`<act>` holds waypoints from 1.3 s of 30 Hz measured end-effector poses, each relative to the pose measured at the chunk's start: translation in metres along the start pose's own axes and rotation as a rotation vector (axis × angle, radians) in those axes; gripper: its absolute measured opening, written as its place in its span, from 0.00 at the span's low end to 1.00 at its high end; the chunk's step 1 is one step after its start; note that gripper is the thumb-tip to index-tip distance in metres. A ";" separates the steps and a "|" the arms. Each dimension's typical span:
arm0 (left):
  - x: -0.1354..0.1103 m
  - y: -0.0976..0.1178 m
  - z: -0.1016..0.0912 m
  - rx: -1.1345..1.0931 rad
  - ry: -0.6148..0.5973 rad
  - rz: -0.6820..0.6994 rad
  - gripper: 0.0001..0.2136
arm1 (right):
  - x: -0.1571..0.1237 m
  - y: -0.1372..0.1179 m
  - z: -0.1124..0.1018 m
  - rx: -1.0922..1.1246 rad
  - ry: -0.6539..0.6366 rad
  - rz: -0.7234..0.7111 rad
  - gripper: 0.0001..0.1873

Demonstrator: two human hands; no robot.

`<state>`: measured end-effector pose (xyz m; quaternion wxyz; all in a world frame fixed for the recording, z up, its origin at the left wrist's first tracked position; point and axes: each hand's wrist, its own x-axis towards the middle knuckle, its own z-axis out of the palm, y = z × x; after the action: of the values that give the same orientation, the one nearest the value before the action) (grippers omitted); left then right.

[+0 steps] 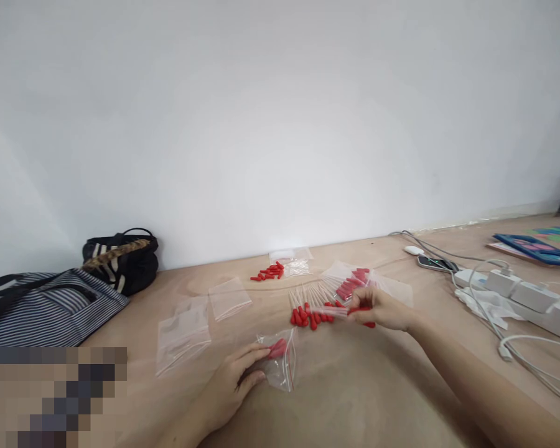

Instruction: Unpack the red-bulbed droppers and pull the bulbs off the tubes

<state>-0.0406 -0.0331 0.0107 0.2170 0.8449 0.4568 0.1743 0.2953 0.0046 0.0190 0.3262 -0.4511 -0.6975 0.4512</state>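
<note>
My left hand [242,373] is closed on a small clear zip bag [282,373] with red pieces [277,348] inside, low over the table. My right hand [373,308] pinches a pale, see-through strip [329,311], perhaps a bag seen edge-on. Red shows just under the right fingers, but I cannot tell whether they hold it. Beneath and left of this hand lies a fan of pale thin sticks with red bulb ends [301,316], the red ends towards me. Behind the right hand are clear bags with more red pieces [352,283].
Flat clear zip bags [184,336] lie left of centre. Loose red pieces [270,272] and a clear packet [299,264] lie near the wall. A striped bag [60,302] and a black bag [140,267] stand left; a power strip [527,295] with cables and a phone [436,264] lie right.
</note>
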 end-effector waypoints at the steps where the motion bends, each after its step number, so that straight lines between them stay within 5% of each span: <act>1: 0.000 0.000 0.000 -0.003 0.005 0.007 0.16 | 0.004 0.000 0.003 -0.001 0.116 0.004 0.12; 5: 0.001 -0.004 0.002 0.002 0.029 0.025 0.16 | 0.025 -0.005 0.033 -0.273 0.532 0.079 0.07; 8: 0.001 -0.007 0.003 0.015 0.029 0.044 0.16 | 0.039 -0.013 0.061 -0.588 0.555 0.156 0.03; 13: 0.003 -0.008 0.003 0.015 0.034 0.081 0.15 | 0.055 -0.018 0.084 -0.894 0.508 0.176 0.07; 19: 0.003 -0.007 0.002 0.023 0.015 0.067 0.16 | 0.056 -0.014 0.089 -0.934 0.491 0.130 0.12; 27: 0.002 -0.011 0.006 0.002 0.032 0.073 0.16 | 0.006 -0.008 0.076 -0.780 0.553 -0.157 0.15; 32: 0.001 -0.006 0.011 0.008 0.016 0.082 0.16 | -0.020 -0.003 0.080 -0.635 0.329 -0.233 0.09; 39: -0.002 0.009 0.017 0.005 0.008 0.103 0.16 | -0.015 -0.012 0.101 -0.568 0.135 -0.232 0.09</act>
<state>-0.0267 -0.0430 0.0011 0.2041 0.8670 0.4142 0.1874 0.2096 -0.0453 -0.0087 0.2821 -0.4706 -0.8192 0.1671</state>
